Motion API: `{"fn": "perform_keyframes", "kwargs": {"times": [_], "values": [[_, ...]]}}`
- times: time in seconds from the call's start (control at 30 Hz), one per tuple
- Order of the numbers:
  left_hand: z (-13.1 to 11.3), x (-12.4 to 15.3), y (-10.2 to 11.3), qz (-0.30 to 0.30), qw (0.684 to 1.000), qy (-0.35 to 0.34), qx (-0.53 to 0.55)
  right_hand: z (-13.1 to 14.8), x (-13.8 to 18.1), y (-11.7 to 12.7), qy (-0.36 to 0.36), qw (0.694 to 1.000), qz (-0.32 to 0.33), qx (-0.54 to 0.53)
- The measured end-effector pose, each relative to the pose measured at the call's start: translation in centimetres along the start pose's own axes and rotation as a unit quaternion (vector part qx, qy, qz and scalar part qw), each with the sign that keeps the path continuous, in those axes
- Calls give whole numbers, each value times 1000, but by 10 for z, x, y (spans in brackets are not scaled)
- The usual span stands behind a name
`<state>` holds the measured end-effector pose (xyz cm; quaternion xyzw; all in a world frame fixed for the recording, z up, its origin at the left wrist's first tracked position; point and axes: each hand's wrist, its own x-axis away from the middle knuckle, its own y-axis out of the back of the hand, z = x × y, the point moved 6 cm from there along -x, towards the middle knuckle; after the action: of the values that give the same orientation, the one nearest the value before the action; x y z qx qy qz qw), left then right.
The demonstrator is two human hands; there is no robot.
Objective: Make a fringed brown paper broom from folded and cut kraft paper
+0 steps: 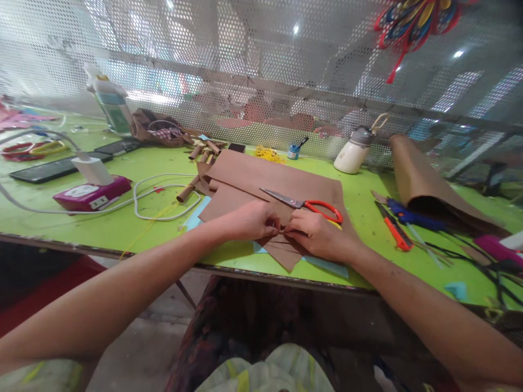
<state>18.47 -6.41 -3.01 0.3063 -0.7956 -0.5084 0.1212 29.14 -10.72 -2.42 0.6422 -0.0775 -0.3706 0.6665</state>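
Note:
My left hand (254, 220) and my right hand (314, 233) meet near the table's front edge, fingertips almost touching. Both are closed in a pinch at the upper part of a small brown paper piece (288, 258), whose pointed corner faces me. The exact spot they grip is mostly hidden by the fingers. Directly behind the hands, scissors (292, 200) with red handles lie on a large brown paper sheet (281, 173), blades toward the left. Light blue paper (327, 267) shows from beneath the brown paper.
Small brown paper rolls (186, 193) lie at the left, near a white cable (163, 218) and a purple power socket (92, 193). To the right are an orange cutter (394, 231), a blue glue gun (412, 215) and a large brown paper roll (425, 174). A white spray bottle (353, 152) stands behind.

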Motion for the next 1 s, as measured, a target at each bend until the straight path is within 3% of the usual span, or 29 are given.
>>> {"fn": "perform_keyframes", "kwargs": {"times": [0.13,0.6,1.0], "values": [[-9,-2,-1,-23,999,-33,-33,4,-2,-1,-2,1000,15,27],[-16,7,4,-6,993,-93,-67,1,7,9,-15,993,91,70],[-33,18,12,79,986,-112,-93,8,14,10,-17,990,90,106]]}}
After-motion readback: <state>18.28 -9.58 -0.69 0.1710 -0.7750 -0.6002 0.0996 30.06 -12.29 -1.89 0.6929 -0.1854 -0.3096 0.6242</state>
